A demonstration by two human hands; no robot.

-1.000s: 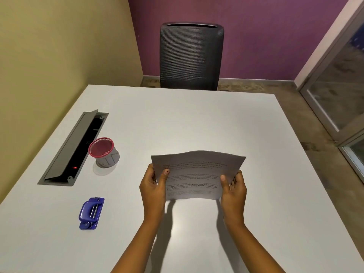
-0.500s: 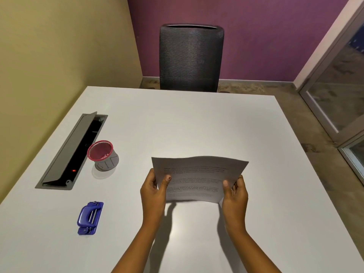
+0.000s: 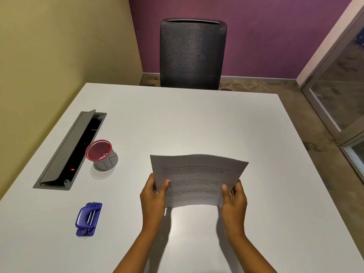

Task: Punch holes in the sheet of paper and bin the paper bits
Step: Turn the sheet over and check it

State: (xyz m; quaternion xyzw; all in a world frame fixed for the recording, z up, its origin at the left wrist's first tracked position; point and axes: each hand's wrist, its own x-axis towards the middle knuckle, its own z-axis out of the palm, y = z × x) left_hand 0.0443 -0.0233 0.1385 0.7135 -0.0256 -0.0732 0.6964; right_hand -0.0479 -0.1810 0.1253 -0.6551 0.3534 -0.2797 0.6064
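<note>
A printed sheet of paper (image 3: 197, 174) is held up above the white table (image 3: 197, 119), bowed slightly along its top. My left hand (image 3: 152, 196) grips its lower left edge, thumb on the front. My right hand (image 3: 234, 198) grips the lower right edge the same way. A blue hole punch (image 3: 88, 218) lies flat on the table to the left of my left hand. Farther back on the left stands a small grey mesh bin (image 3: 102, 155) with a red rim.
An open cable tray (image 3: 72, 148) with a raised grey lid is sunk into the table along its left side. A dark office chair (image 3: 192, 54) stands behind the far edge. A yellow wall is on the left, a glass door on the right.
The sheet and both hands have shifted slightly toward me and lower in view. The grip on the paper is the same.
</note>
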